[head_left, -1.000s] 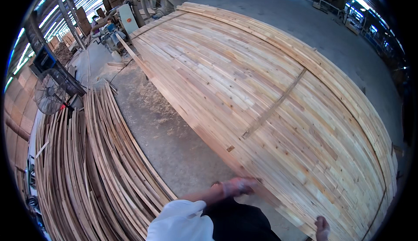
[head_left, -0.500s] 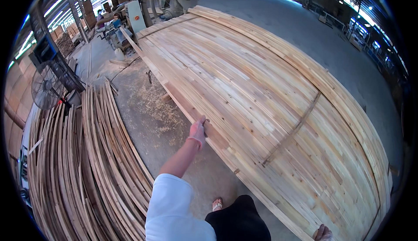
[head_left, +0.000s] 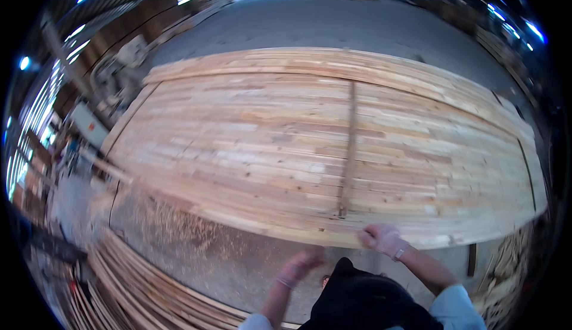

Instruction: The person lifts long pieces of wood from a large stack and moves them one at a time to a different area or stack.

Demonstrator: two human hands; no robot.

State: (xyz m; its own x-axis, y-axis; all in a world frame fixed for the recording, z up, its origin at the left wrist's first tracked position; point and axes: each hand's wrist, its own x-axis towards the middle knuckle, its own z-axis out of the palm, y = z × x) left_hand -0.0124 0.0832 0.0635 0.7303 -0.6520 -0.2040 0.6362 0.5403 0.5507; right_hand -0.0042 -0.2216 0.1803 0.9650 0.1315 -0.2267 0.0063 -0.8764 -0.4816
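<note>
I was apparently handling boards (head_left: 256, 145), right hand (head_left: 382, 240) curled, left hand (head_left: 302, 264) fingers too blurred to tell, next seemingly needing steady contact.

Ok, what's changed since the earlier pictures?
The left hand let go of the near edge of the wooden panel and drew back toward the body. The right hand, at that edge, is closer to the cross strip; grip unclear. The view swung right. Strip and floor sticks look unmoved.

head, left fisheye | from above near side of the board stack (head_left: 262, 151) | looking down across it | close by
</note>
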